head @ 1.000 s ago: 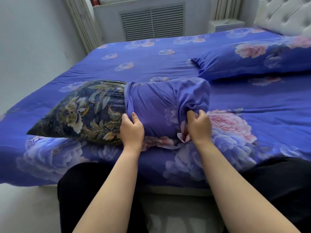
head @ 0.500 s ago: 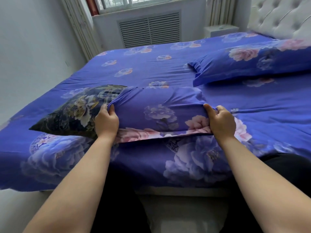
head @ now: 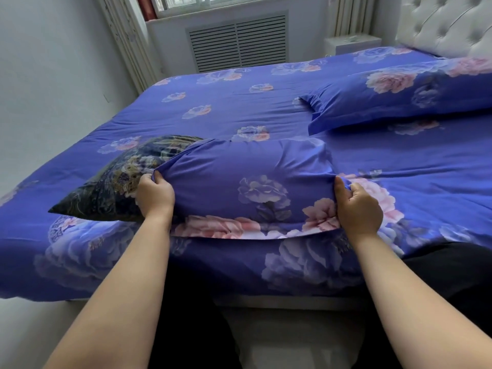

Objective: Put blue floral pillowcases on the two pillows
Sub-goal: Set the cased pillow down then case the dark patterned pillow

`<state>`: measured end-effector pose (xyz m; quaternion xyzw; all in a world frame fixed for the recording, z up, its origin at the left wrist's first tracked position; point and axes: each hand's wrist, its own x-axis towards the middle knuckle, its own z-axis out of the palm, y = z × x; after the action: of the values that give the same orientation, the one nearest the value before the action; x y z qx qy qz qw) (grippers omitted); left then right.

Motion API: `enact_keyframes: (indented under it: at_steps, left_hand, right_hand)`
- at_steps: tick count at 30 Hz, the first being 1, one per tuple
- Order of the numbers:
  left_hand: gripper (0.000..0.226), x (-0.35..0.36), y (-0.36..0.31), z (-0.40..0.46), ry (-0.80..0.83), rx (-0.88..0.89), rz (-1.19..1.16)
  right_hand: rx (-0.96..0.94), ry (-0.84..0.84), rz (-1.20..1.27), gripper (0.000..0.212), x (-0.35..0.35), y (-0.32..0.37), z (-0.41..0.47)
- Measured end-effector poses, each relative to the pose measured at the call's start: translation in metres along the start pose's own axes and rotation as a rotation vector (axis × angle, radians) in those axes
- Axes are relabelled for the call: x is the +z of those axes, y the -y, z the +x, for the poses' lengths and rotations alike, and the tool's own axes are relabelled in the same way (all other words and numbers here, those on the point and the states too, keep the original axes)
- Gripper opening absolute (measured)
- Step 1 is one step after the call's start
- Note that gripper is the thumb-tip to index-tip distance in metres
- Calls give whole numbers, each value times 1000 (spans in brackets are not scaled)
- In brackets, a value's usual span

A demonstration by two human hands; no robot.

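Task approx. half done: the cased pillow (head: 399, 97) lies well beyond the right-hand grip, near the headboard (head: 447, 25). The second pillow (head: 111, 182) lies at the bed's (head: 239, 107) near edge, part-cased; its dark end sticks out past the left-hand grip. Left hand (head: 154, 195) pinches the pillowcase (head: 239, 177) opening edge; right hand (head: 359, 206) grips the closed end — both fists closed on cloth. Open sheet lies left of the grip for the remaining pull.

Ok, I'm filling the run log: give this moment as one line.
step: casing second pillow | left hand: grips pillowcase opening | right hand: grips closed end | dark pillow: partly covered | other pillow: cased
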<state>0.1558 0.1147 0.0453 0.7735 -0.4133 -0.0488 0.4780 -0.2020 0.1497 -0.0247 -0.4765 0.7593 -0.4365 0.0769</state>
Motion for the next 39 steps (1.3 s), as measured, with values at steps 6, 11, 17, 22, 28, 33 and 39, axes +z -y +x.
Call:
enact_keyframes:
  at_steps: [6, 11, 17, 22, 28, 33, 39]
  left_hand:
    - [46, 8, -42, 13, 169, 148, 229]
    - [48, 31, -76, 19, 626, 12, -74]
    - [25, 41, -82, 22, 208, 265, 35]
    - [24, 37, -56, 44, 152, 169, 39]
    - [25, 39, -21, 37, 222, 75, 142]
    - [30, 45, -22, 14, 230, 87, 381]
    - [37, 49, -7, 3, 179, 173, 387]
  right_hand:
    - [40, 25, -38, 47, 5, -3, -10]
    - [55, 63, -29, 39, 4, -4, -13]
    - [127, 37, -25, 54, 3, -22, -19]
    - [102, 24, -42, 53, 5, -23, -22]
    - [77, 78, -138, 42, 4, -24, -24]
    - [72, 78, -355, 24, 1, 8, -2]
    - [246, 329, 69, 83, 0, 74, 48]
